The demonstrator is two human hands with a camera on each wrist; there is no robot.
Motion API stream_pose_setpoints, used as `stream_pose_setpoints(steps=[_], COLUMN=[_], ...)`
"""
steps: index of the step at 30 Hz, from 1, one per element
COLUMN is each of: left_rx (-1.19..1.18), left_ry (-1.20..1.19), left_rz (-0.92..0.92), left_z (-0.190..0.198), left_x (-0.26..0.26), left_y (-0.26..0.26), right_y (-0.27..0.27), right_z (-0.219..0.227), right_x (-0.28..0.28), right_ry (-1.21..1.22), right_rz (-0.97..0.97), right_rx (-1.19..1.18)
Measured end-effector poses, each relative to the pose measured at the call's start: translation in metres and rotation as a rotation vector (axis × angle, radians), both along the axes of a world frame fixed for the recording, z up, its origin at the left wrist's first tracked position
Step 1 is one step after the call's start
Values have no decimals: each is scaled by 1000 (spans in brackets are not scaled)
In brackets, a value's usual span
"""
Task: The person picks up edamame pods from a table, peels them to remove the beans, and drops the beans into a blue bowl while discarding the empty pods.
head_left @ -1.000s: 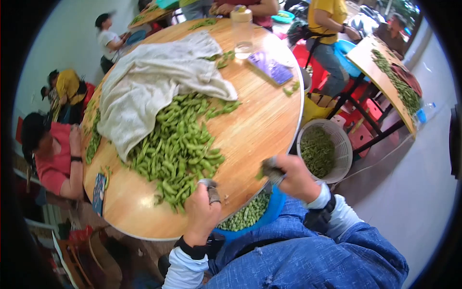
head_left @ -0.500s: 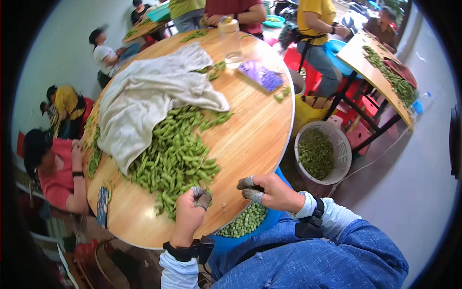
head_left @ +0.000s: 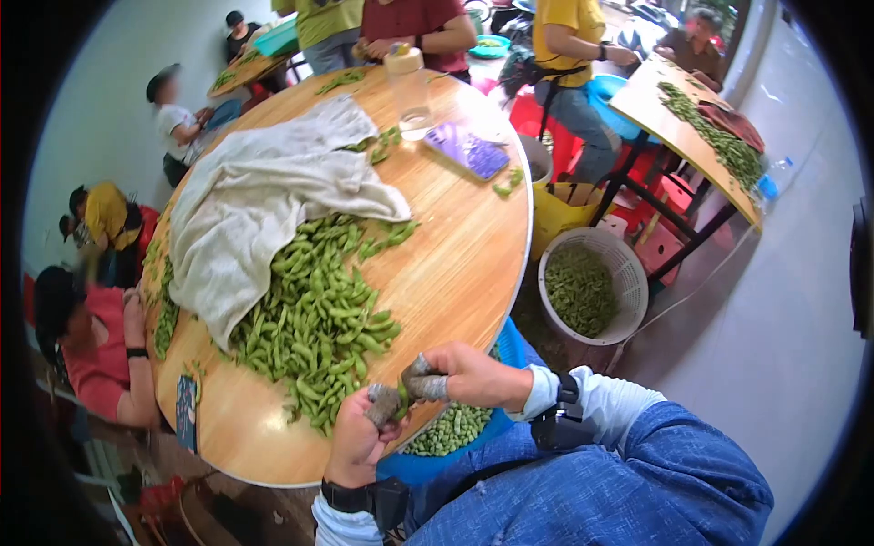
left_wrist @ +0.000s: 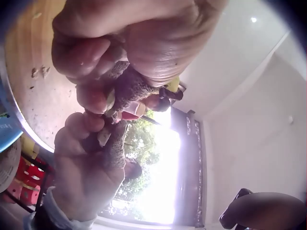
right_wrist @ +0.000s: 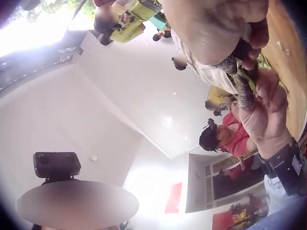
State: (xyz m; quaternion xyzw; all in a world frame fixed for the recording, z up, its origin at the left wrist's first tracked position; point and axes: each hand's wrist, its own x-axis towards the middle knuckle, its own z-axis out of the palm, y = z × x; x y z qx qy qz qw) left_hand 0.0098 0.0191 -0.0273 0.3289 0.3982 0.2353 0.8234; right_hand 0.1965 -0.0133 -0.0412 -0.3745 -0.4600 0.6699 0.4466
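Note:
My left hand [head_left: 350,441] and right hand [head_left: 478,376] meet over the table's near edge, both pinching one green soybean pod [head_left: 403,397]. Grey covers wrap some fingertips on each hand. Fingers hide most of the pod in the wrist views; a pale green bit [left_wrist: 111,100] shows between them in the left one. Just beyond the hands lies a heap of soybean pods [head_left: 314,314], partly beneath a whitish cloth [head_left: 264,191]. Below the hands, a blue basin [head_left: 397,468] contains shelled green beans [head_left: 448,431].
The round wooden table [head_left: 455,246] also bears a bottle [head_left: 410,96], a purple phone-like item [head_left: 466,151] and a dark phone [head_left: 186,414]. On the floor at right stands a white basket [head_left: 635,273] of green pods. A person in red [head_left: 114,350] sits at left.
My right hand has moved left from beyond the table edge to meet the left hand, going from holding something green, through empty fingers, to pinching the pod. The view has shifted slightly.

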Motion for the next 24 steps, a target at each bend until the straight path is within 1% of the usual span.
stream_pose_setpoints(steps=[3,6,7,10,11,14,17,20,23,24], left_rx=[24,69,80,129,123,135,129,222,890,1020], left_ry=[-11,15,21,55,49,26,17,58,386,503], left_rz=[17,36,47,68,89,61,88,78,49,15], left_z=[-1,3,4,6,5,1,0,-3,-12,-7], left_x=[-2,-1,-1,2,2,-2,-1,0,9,12], left_y=[-2,-6,-7,-12,-13,-13,-15,-17,-26,-28], right_y=[-2,0,-1,-1,-2,-3,-2,-2,-3,-4], right_z=[15,1,0,-2,-2,-1,-8,-12,-2,-1], right_x=[-1,-3,-4,-5,-6,-7,-10,-11,-8,-8], right_ry=[-21,-188,-124,-217,-200,-223,-235,-265,-327,-356], right_rz=[5,56,50,47,22,25,2,-5,-59,-70], right_rx=[-43,59,56,110,115,128,156,180,212,233])
